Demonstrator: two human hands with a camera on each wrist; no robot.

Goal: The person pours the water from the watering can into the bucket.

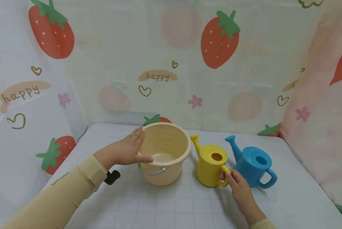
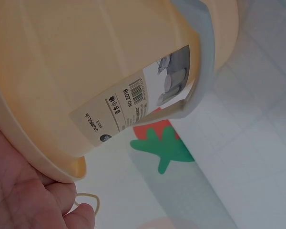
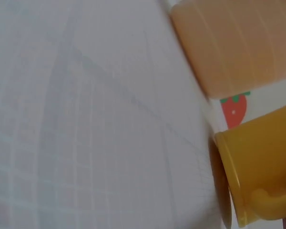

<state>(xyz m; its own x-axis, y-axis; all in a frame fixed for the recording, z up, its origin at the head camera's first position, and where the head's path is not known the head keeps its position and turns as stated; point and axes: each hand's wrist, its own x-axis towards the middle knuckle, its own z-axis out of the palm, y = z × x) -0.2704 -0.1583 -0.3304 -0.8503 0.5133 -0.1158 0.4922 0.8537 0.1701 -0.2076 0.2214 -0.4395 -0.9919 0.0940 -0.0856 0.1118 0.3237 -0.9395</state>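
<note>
A cream plastic bucket (image 1: 163, 175) stands upright at the centre, its grey-white handle hanging down at the front. My left hand (image 1: 126, 149) rests on the left side of its rim, fingers straight and thumb stretched out along the front edge. In the left wrist view, a printed label (image 2: 133, 95) shows on the bucket's side. To the right is a yellow watering can (image 1: 206, 168), spout toward the back left. My right hand (image 1: 241, 192) grips its loop handle. In the right wrist view, the yellow can's base is tilted and close over the table.
A blue watering can (image 1: 246, 168) stands just right of the yellow one, behind my right hand. White gridded cloth covers the table (image 1: 131, 206). Strawberry-printed curtains (image 1: 174, 47) close off the back and both sides. A black strap end (image 1: 112, 177) shows under my left wrist.
</note>
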